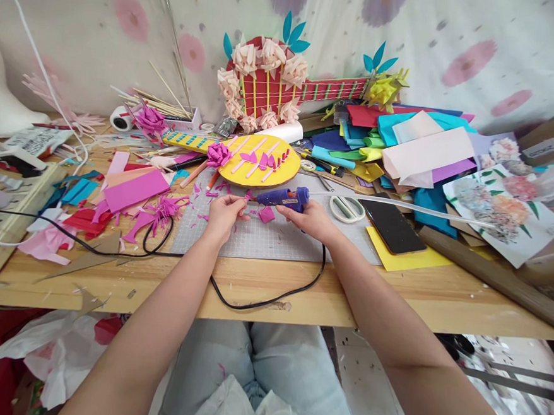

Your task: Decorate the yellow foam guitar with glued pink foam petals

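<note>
- And here is the right hand (305, 214), wrapped around the back of a purple glue gun (277, 198), gripping it above the grey cutting mat (255, 249) in the middle of the worktop (158, 282).
- The gun lies crosswise, nozzle pointing left towards the left hand (226, 215); a long translucent stick (400, 205) stretches from its rear out to the right.
- The left hand has thumb and fingertips drawn together, right by the nozzle (whether it is closed on something, I cannot tell; it is too small to make out).
- Between the two hands sits a magenta paper piece (267, 214) on the mat, with small magenta scraps scattered about it.
- Just beyond the gun, on the far side, there's a yellow guitar-shaped piece (261, 159) with pink strips across its body and a magenta flower (218, 155) where the neck joins.
- Farther back stands a red guitar shape (261, 96), ringed with pale flowers.
- Over to the right, white-handled scissors (348, 208) lie on the mat, and near them a black phone (393, 225) rests partly on a yellow sheet (387, 261).
- Out left, a fringed magenta paper (165, 209) lies close to the mat, while a black cord (251, 307) loops along the near edge.
</note>
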Demonstrator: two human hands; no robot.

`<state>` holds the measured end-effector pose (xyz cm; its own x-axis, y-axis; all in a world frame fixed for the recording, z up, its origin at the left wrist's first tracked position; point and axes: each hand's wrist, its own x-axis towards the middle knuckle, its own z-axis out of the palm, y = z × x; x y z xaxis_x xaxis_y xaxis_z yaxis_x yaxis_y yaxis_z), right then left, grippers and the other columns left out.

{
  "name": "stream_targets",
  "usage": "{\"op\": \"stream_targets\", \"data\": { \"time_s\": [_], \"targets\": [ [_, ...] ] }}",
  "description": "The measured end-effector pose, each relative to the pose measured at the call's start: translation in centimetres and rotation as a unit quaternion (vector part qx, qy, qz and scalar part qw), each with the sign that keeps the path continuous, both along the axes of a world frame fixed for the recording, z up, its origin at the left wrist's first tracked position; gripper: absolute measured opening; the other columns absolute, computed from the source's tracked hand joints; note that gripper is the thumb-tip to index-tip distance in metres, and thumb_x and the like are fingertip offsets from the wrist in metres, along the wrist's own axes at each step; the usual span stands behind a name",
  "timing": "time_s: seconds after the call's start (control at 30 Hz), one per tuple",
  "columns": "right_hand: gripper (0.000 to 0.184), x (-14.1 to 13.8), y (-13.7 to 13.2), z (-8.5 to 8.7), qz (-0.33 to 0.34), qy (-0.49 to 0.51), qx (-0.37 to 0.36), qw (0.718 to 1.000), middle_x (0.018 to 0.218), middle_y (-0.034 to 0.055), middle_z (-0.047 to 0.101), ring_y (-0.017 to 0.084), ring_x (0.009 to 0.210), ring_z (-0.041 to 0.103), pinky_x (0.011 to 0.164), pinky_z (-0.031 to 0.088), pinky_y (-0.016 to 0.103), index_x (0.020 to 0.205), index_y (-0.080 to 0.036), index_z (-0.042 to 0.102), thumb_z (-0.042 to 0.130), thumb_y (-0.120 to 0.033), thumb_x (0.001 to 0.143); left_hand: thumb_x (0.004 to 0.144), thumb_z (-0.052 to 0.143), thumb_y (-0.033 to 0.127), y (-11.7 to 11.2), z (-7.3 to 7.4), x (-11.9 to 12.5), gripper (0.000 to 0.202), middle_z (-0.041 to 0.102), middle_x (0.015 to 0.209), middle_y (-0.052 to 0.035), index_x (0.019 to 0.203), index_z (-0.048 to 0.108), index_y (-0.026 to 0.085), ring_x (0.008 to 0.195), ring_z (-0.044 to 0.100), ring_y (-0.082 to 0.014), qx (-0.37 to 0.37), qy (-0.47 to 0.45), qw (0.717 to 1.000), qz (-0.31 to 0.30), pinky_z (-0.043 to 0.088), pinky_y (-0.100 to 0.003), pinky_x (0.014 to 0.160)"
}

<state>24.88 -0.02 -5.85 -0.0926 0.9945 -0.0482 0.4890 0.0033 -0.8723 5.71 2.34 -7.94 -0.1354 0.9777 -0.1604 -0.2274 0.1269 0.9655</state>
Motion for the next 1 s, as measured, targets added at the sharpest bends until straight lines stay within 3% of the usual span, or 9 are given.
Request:
{"op": "stream_targets", "data": {
  "time_s": [0.7, 1.0],
  "targets": [
    [0.041, 0.17, 0.00, 0.16, 0.007, -0.009, 0.013, 1.000, 0.054, -0.0011, 0.053, 0.010, 0.050, 0.044, 0.048, 0.038, 0.024, 0.067, -0.018, 0.059, 0.062, -0.059, 0.067, 0.053, 0.075, 0.022, -0.06, 0.16, 0.04, 0.021, 0.051, 0.051, 0.0036, 0.059, 0.058, 0.012, 0.043, 0.041, -0.0041, -0.005, 0.001, 1.000, -0.003, 0.048, -0.022, 0.043],
    [0.040, 0.11, -0.18, 0.45, 0.008, -0.016, 0.016, 1.000, 0.055, -0.0020, 0.053, 0.010, 0.051, 0.043, 0.049, 0.037, 0.024, 0.074, -0.017, 0.060, 0.061, -0.057, 0.069, 0.053, 0.076, 0.022, -0.27, 0.58, 0.14, 0.022, 0.050, 0.050, 0.0040, 0.059, 0.057, 0.012, 0.043, 0.042, -0.0044, -0.014, 0.006, 1.000, -0.001, 0.048, -0.022, 0.043]
  ]
}}
